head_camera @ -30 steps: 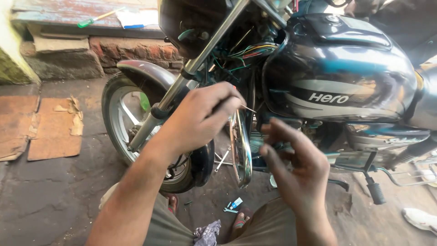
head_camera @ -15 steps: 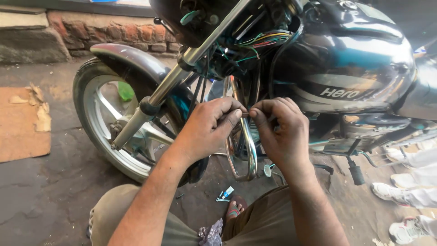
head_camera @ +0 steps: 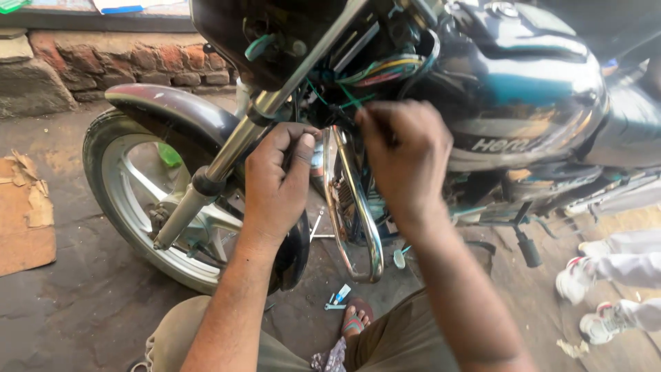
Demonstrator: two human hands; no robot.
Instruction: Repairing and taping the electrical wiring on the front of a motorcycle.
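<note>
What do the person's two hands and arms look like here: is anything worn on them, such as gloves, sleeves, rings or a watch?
Both arms are bare as far as the picture shows: no sleeves reach the forearms. The left hand and the right hand wear no gloves, and no watch or bracelet shows at either wrist. No ring is visible on the fingers that show. Both look grimy, with dark smudges, most clearly on the left thumb.

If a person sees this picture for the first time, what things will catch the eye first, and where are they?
In the middle, the left hand and the right hand work close together beside the chrome crash guard, just under a bundle of coloured wires. The glossy dark fuel tank fills the upper right, and the front wheel with its silver fork stands at the left on the grey ground.
</note>
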